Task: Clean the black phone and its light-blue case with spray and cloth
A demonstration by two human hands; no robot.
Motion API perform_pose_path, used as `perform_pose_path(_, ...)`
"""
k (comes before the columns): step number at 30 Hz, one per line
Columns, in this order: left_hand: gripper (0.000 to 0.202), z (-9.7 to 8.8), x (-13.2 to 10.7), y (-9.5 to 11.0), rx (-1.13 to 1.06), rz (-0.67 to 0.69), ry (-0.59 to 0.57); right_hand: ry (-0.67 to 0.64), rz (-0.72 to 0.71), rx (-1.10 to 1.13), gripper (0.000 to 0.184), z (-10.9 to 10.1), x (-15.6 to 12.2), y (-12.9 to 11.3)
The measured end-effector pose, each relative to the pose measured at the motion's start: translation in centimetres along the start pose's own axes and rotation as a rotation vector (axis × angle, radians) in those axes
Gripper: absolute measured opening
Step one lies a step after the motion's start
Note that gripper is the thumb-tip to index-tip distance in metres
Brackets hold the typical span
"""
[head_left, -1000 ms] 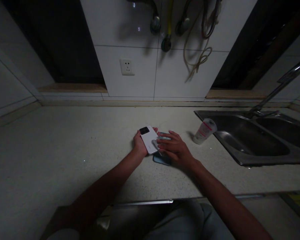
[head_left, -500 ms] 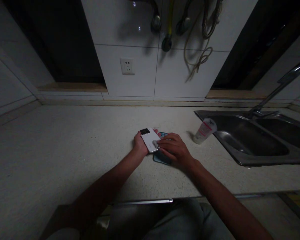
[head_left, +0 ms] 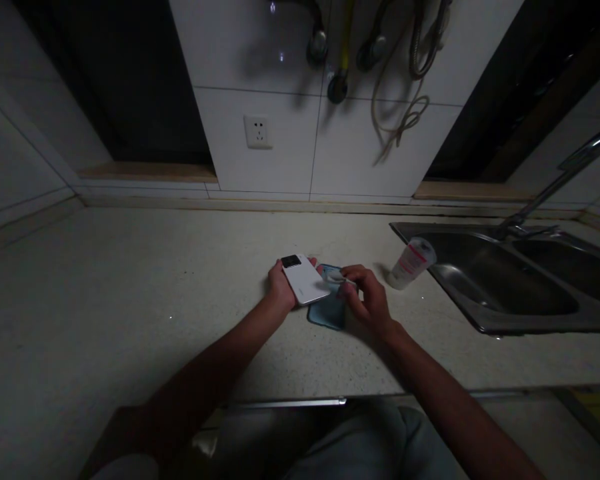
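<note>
2 bare hands meet near the middle of a wide, pale speckled table (head_left: 130, 280), under a white tiled wall with a socket (head_left: 258, 131) and hoses hanging in shadow. To the right, a steel sink (head_left: 500, 280) is set into the table, its tap (head_left: 555, 187) slanting over the basin, and a small white tube with a red label (head_left: 410, 263) stands tilted just beside the sink's near corner.

Between the hands lies a blue case (head_left: 329, 308), flat on the table. Tilted over its left edge is a white phone (head_left: 305, 280), back side up with its dark camera block at the far end. The left hand (head_left: 280, 288) grasps the phone along its left edge, fingers wrapped under it. The right hand (head_left: 367, 297) is pinched shut on a small pale thing (head_left: 341, 279) just above the case's far end; what that thing is cannot be told in this dim light.

The phone should handle as a stiff, fairly light slab, smooth-backed and likely slippery, with glass on its hidden face, so a hold across both long edges seems safest. The case looks thin and probably flexible, best taken by a rim or corner.
</note>
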State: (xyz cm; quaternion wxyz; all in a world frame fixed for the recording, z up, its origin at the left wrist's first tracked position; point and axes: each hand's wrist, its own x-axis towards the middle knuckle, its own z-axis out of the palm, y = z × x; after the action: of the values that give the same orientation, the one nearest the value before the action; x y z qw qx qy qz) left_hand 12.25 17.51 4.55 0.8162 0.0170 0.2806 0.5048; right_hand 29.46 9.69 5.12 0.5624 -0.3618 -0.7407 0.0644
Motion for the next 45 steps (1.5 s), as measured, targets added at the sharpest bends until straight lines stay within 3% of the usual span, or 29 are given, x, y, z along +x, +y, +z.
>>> perform_pose_path(8, 0.069, 0.3, 0.2, 0.6, -0.069, 0.064, 0.008, -0.087, -0.116, -0.058, 0.022, 0.0, -0.3, 0.0)
perform_pose_path(20, 0.067, 0.7, -0.1, 0.7, -0.049, 0.078, -0.019, -0.277, -0.385, -0.229, 0.028, 0.6, -0.4, 0.0)
perform_pose_path(27, 0.068, 0.8, -0.2, 0.6, -0.03, 0.065, -0.021, -0.25, -0.567, -0.408, 0.021, 0.9, -0.2, -0.4)
perform_pose_path(33, 0.069, 1.0, -0.6, 0.6, -0.027, 0.079, 0.001, -0.127, -0.546, -0.431, 0.03, 0.4, -0.2, -0.4)
perform_pose_path(39, 0.068, 1.5, -1.1, 0.2, -0.004, 0.074, -0.012, -0.221, -0.612, -0.469, 0.023, 0.9, -0.1, -1.1)
perform_pose_path(45, 0.065, 1.6, -1.3, 0.3, 0.01, 0.061, -0.026, -0.089, -0.523, -0.457, 0.031, 0.5, -0.6, -0.1)
